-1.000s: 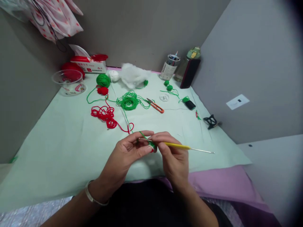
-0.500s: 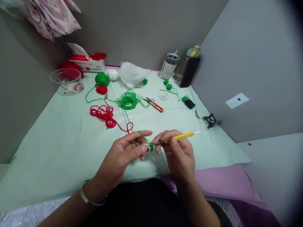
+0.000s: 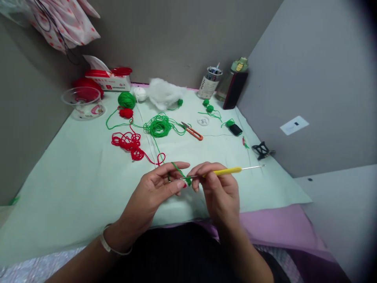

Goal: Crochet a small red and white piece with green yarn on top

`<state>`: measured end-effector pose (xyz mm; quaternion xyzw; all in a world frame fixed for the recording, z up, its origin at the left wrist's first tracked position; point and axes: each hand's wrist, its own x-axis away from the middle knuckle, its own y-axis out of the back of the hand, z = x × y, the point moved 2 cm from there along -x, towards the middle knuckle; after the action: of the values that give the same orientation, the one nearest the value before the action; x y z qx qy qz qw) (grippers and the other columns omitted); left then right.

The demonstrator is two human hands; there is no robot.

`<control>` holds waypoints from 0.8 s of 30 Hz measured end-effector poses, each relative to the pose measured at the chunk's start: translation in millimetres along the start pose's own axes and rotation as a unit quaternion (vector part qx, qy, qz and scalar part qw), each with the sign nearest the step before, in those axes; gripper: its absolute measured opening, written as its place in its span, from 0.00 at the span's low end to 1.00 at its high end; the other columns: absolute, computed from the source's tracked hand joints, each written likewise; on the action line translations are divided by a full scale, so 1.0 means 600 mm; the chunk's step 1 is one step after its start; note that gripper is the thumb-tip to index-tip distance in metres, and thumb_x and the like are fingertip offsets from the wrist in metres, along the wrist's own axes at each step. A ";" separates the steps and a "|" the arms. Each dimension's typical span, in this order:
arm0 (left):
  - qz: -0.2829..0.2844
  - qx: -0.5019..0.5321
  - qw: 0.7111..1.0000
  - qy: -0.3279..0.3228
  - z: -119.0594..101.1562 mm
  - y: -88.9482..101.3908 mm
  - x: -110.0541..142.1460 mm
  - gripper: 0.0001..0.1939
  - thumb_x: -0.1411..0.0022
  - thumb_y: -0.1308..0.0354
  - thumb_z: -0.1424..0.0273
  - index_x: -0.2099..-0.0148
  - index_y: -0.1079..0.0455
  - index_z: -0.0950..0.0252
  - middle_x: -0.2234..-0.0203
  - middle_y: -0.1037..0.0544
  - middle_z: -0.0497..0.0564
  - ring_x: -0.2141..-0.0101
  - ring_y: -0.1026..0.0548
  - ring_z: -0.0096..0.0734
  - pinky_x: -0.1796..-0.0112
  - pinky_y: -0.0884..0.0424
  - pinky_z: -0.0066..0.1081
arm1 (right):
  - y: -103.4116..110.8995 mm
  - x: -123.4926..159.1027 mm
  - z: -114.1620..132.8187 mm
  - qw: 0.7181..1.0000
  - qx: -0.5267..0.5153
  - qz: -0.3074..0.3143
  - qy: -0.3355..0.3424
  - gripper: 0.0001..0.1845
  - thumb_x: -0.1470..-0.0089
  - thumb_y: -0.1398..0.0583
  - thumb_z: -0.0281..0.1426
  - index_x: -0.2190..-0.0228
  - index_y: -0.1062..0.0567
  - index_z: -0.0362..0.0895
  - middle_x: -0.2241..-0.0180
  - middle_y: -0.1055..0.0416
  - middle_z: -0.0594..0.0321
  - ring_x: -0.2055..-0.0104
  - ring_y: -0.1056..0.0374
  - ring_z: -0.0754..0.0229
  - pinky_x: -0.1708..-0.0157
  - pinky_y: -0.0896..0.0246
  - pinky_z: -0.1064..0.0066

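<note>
My left hand (image 3: 157,186) pinches a small crochet piece (image 3: 187,182) in green, white and red between thumb and fingers. Green yarn (image 3: 177,169) passes over its raised index finger and runs down to the piece. In my right hand (image 3: 220,184) is a crochet hook (image 3: 227,171) with a yellow handle and a metal tip at each end. The hook's left tip meets the piece at the green yarn; its right tip points out over the table. Just beyond my hands lie a loose coil of green yarn (image 3: 160,125) and a tangle of red yarn (image 3: 127,142).
Orange thread snips (image 3: 193,131) lie mid-table. Behind are white stuffing (image 3: 165,93), a green yarn ball (image 3: 126,100), a plastic tub (image 3: 88,110) and a tissue box (image 3: 116,83). A pen can (image 3: 209,83), a bottle (image 3: 225,86) and a black claw clip (image 3: 263,150) are on the right.
My right hand first moved right, drawing the hook back from the piece, then came slightly left again. The hook's handle has tilted upward at its right end. My left hand keeps its hold.
</note>
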<state>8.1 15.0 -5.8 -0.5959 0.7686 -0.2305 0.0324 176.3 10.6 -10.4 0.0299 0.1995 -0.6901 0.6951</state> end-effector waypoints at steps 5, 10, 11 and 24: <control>0.013 0.014 1.000 0.006 -0.001 0.000 -0.002 0.17 0.41 0.25 0.65 0.49 0.15 0.57 0.68 0.22 0.48 0.68 0.25 0.28 0.64 0.28 0.28 | -0.003 -0.005 0.001 0.999 -0.039 -0.010 -0.014 0.10 0.31 0.38 0.37 0.63 0.20 0.45 0.65 0.20 0.61 0.74 0.29 0.65 0.71 0.29 0.71; 0.014 0.020 1.000 0.000 -0.003 -0.001 -0.002 0.15 0.40 0.26 0.66 0.50 0.15 0.58 0.69 0.22 0.48 0.68 0.25 0.27 0.64 0.27 0.26 | -0.005 -0.008 0.000 0.997 -0.067 -0.003 -0.038 0.10 0.32 0.38 0.37 0.64 0.21 0.46 0.66 0.19 0.62 0.74 0.30 0.65 0.72 0.31 0.72; 0.014 0.021 1.000 -0.001 -0.003 -0.001 -0.001 0.15 0.41 0.25 0.66 0.50 0.15 0.58 0.69 0.22 0.48 0.68 0.26 0.27 0.64 0.27 0.26 | -0.005 -0.007 0.000 0.997 -0.068 -0.003 -0.038 0.10 0.32 0.38 0.38 0.64 0.21 0.46 0.66 0.19 0.62 0.74 0.30 0.65 0.72 0.31 0.71; 0.016 0.022 1.000 -0.007 -0.002 -0.001 -0.001 0.14 0.39 0.26 0.68 0.50 0.15 0.56 0.68 0.23 0.46 0.67 0.25 0.24 0.63 0.27 0.23 | -0.005 -0.007 0.004 0.990 -0.121 -0.005 -0.071 0.10 0.33 0.36 0.37 0.64 0.18 0.46 0.65 0.18 0.61 0.73 0.28 0.66 0.70 0.32 0.72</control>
<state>8.3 16.0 -4.7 -0.5840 0.7728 -0.2422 0.0547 174.0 13.5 -6.5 -0.1045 0.2316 -0.6651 0.7022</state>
